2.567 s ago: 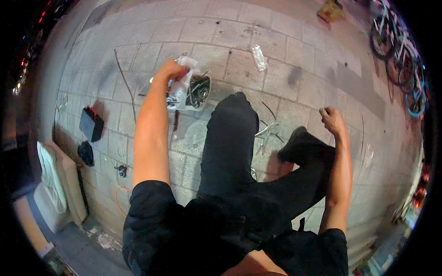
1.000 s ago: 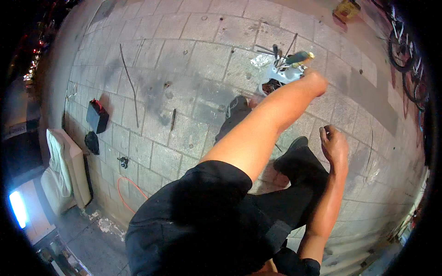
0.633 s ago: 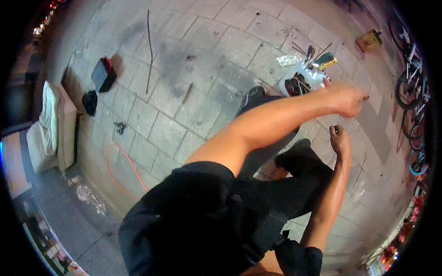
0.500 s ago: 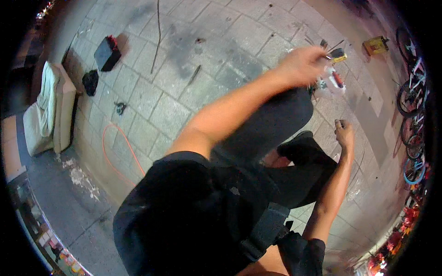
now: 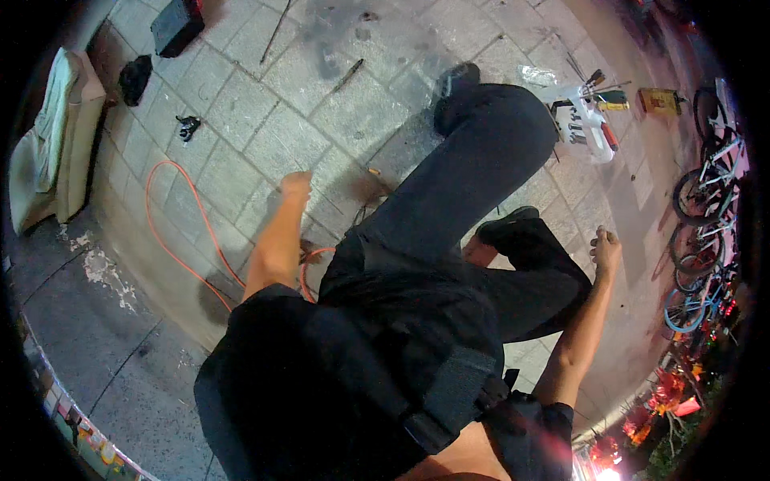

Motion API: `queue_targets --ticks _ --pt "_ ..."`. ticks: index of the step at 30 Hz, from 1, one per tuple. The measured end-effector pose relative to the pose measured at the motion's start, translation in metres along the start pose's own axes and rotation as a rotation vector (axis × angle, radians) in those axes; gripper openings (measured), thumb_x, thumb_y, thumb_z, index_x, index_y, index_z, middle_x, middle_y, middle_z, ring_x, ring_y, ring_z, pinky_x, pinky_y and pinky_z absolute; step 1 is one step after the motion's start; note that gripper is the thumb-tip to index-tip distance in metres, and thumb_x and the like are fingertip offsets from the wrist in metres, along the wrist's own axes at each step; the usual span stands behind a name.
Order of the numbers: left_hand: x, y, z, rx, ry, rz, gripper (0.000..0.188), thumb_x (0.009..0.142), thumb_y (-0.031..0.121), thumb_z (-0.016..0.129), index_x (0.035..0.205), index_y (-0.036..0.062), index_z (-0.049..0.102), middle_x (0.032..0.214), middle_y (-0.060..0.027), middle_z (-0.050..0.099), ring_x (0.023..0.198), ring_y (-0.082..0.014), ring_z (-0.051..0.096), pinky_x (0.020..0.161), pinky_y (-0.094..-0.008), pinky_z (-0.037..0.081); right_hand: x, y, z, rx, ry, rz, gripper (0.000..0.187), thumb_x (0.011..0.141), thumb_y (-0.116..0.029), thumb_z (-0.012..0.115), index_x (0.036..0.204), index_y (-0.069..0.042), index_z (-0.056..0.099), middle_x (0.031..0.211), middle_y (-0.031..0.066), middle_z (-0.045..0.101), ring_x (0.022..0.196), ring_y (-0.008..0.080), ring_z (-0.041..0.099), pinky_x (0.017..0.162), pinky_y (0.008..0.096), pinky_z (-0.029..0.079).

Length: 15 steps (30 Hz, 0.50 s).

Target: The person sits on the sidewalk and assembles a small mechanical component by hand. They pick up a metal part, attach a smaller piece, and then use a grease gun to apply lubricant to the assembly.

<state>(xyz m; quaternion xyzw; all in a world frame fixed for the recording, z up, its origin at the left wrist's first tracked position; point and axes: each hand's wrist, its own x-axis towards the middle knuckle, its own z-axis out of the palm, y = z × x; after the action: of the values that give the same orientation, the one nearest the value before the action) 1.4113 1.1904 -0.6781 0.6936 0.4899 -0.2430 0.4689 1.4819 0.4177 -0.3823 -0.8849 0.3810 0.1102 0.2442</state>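
My left hand [image 5: 296, 185] is above the paving left of my bent knee, fingers curled in. What it holds, if anything, is hidden. An orange hose or cord [image 5: 192, 188] loops on the ground beside that arm. Out to the right, my right hand [image 5: 606, 250] has its fingers bent together; anything in them is too small to make out. Ahead of it lies a white plastic tool tray [image 5: 598, 146] with several metal pieces, a yellow-handled tool [image 5: 613, 106] and a red-handled tool [image 5: 610, 136].
A cushioned seat [image 5: 80, 152] stands at the left, with a dark box [image 5: 176, 29] and a black bundle [image 5: 135, 80] beyond it. A small black part [image 5: 188, 128] and a thin dark rod [image 5: 348, 75] lie on the paving. Bicycles [image 5: 699, 196] and a yellow container [image 5: 659, 101] are at the right.
My left hand has swung back from the tool tray to the left, over the paving by the orange loop. My right hand stays out at the right. The whole view has shifted.
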Motion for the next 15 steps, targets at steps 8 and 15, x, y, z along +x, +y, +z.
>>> queue_targets --ticks 8,15 --pt "0.023 0.082 0.130 0.427 0.151 0.321 0.049 0.084 0.038 0.077 0.120 0.0039 0.073 0.120 -0.0224 0.072 0.116 -0.0387 0.068 0.101 -0.0468 0.053 0.019 -0.023 0.011 -0.123 -0.030 0.065 0.048 0.102 -0.046 0.061 0.108 0.000 0.073 0.074 0.0091 0.070 0.054 0.0147 0.063 0.048 0.0315 0.047" --pt "0.050 0.102 0.159 0.530 0.252 0.330 0.046 0.081 0.037 0.081 0.113 0.0043 0.073 0.115 -0.0201 0.073 0.117 -0.0386 0.064 0.100 -0.0477 0.052 0.021 -0.017 0.018 -0.175 -0.122 0.077 0.050 0.102 -0.046 0.061 0.109 0.003 0.071 0.071 0.0086 0.067 0.052 0.0152 0.060 0.048 0.0316 0.046"
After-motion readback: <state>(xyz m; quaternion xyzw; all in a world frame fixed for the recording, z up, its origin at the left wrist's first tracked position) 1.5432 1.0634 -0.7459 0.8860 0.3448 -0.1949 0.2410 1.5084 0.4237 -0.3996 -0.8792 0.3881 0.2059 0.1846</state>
